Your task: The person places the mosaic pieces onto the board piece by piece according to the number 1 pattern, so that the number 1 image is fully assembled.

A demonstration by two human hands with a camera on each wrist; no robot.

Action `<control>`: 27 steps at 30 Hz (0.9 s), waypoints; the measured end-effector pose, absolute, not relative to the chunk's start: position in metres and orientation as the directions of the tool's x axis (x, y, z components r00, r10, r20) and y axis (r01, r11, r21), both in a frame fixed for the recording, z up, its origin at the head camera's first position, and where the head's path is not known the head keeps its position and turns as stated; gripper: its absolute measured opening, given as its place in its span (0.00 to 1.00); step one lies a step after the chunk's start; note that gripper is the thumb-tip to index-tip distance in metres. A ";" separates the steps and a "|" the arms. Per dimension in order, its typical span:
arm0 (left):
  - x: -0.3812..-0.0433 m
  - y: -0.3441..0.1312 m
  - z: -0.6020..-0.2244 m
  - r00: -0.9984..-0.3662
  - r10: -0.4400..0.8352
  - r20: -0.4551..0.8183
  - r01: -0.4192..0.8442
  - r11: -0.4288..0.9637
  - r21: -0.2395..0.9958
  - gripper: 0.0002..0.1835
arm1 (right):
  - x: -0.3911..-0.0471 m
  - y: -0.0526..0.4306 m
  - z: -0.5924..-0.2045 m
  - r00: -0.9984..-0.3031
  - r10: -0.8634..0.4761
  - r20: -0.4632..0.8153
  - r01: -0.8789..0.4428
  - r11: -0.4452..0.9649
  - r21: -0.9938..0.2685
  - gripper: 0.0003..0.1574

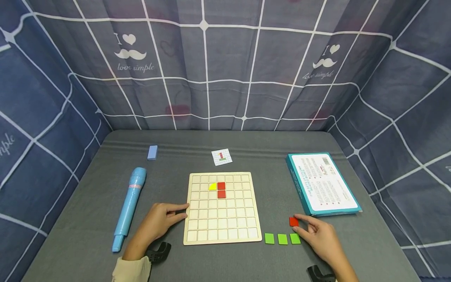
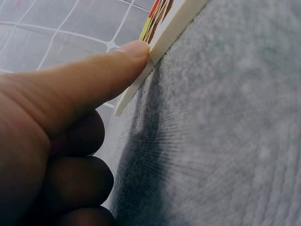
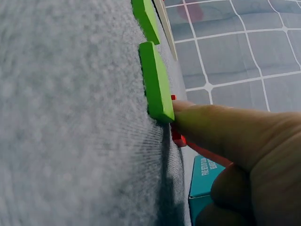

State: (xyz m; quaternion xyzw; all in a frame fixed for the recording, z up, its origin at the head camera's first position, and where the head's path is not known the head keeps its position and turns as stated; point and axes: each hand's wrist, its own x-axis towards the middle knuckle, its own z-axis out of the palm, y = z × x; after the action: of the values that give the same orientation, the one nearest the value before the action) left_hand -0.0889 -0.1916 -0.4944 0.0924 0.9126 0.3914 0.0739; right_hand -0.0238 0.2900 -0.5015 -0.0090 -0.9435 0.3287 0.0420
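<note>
A pale wooden grid board (image 1: 232, 223) lies mid-table, holding a yellow tile (image 1: 213, 187) beside two red tiles (image 1: 221, 190) in its upper cells. My left hand (image 1: 160, 219) touches the board's left edge with extended thumb and forefinger; its other fingers curl under in the left wrist view. Right of the board, my right hand (image 1: 320, 237) pinches a loose red square tile (image 1: 293, 222) between thumb and forefinger at table level. In the right wrist view the thumb partly hides this tile. Three green tiles (image 1: 282, 239) lie in a row just below it.
A small pattern card (image 1: 222, 157) lies behind the board. To the left are a light blue tube (image 1: 129, 209) and a small blue block (image 1: 152, 152). A teal box (image 1: 324, 184) with a white printed face is at the right. Grid-patterned curtains (image 1: 225, 55) enclose the table.
</note>
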 end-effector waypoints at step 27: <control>-0.087 -0.190 -0.493 -0.975 0.211 -0.072 0.089 0.665 0.742 0.17 | -0.027 0.287 -0.501 -0.998 0.039 0.057 0.000 0.823 -0.569 0.16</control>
State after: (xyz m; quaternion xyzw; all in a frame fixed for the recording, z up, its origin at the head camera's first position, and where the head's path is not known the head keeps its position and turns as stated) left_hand -0.0867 -0.1897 -0.4930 0.0825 0.9092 0.4011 0.0761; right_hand -0.0268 0.2867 -0.5006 -0.0103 -0.9541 0.2976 0.0331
